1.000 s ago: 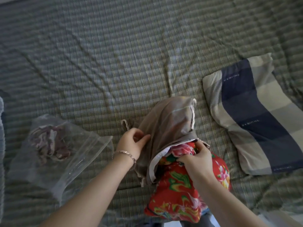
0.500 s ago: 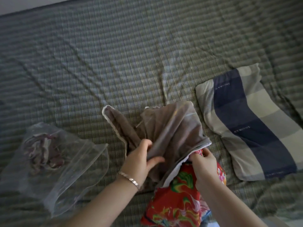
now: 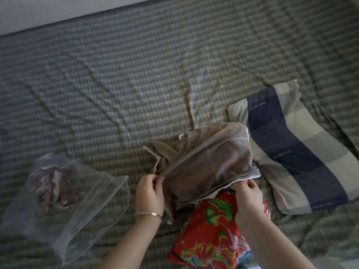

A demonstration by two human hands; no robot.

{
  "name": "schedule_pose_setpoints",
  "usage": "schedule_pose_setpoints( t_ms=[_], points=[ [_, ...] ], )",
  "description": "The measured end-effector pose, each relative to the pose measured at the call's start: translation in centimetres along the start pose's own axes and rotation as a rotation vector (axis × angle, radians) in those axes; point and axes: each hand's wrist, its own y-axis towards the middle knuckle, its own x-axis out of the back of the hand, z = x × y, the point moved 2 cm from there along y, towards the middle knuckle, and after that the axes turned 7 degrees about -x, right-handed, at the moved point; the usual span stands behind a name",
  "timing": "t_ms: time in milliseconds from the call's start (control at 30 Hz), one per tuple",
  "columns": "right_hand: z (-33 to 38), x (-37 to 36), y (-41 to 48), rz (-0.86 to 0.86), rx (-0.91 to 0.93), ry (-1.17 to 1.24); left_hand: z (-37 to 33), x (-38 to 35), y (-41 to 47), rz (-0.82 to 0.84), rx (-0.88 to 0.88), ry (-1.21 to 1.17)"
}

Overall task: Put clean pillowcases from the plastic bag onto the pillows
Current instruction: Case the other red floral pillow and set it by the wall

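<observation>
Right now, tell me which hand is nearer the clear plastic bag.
Left. The left hand sits just right of the clear plastic bag; the right hand is farther right.

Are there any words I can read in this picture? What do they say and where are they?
"SHUIBAO", seen upside down, in small white letters on the dark blue stripe of the striped pillow, printed twice.
A third white print near that pillow's lower corner is too blurred to read.
No other words show.

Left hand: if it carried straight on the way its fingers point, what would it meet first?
The left hand already pinches the brown pillowcase; straight on, it would probably meet only more of that cloth, though depth is unclear.
</observation>
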Motion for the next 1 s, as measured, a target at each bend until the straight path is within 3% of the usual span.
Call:
schedule_pose_setpoints(
  t_ms=[133,200,233,300,367,433,533,600,667,767,867,1000],
  points=[
    [0.2,0.6,-0.3,0.016,-0.013,0.053,-2.8,1.0,-0.5,-0.338,0.224,-0.252],
    [0.7,1.0,-0.2,0.012,-0.021,0.107,-3.9,1.5,-1.0,-0.329,0.104,-0.377],
    [0.8,1.2,0.0,0.016,-0.026,0.130,-3.9,1.9,-1.6,-0.255,-0.053,-0.377],
    [1.0,1.5,0.3,0.043,-0.040,0.171,-1.8,1.8,-3.2,-0.008,-0.352,-0.160],
    [0.9,1.8,0.4,0.045,-0.047,0.176,1.5,0.6,-3.9,0.171,-0.483,0.131],
    [0.4,1.9,0.3,0.033,-0.067,0.155,2.9,-0.4,-3.4,0.280,-0.339,0.202],
    [-0.2,2.0,0.5,0.000,-0.115,0.189,1.2,-1.3,-1.7,0.329,0.056,0.029],
    [0.1,1.8,0.7,-0.025,-0.148,0.250,0.0,-2.7,-2.1,0.460,0.229,-0.052],
    [0.5,1.7,0.9,-0.052,-0.158,0.318,-2.0,-4.1,-3.0,0.586,0.204,-0.080],
    [0.8,1.3,1.3,-0.100,-0.044,0.370,-6.0,-3.5,-3.8,0.722,0.003,-0.019],
    [1.0,0.6,1.4,-0.091,0.081,0.241,-7.7,-0.5,-2.7,0.587,-0.148,-0.009],
    [-0.4,-0.4,0.5,0.070,0.379,-0.334,-5.9,2.7,-0.6,0.268,-0.206,-0.023]
  ],
)
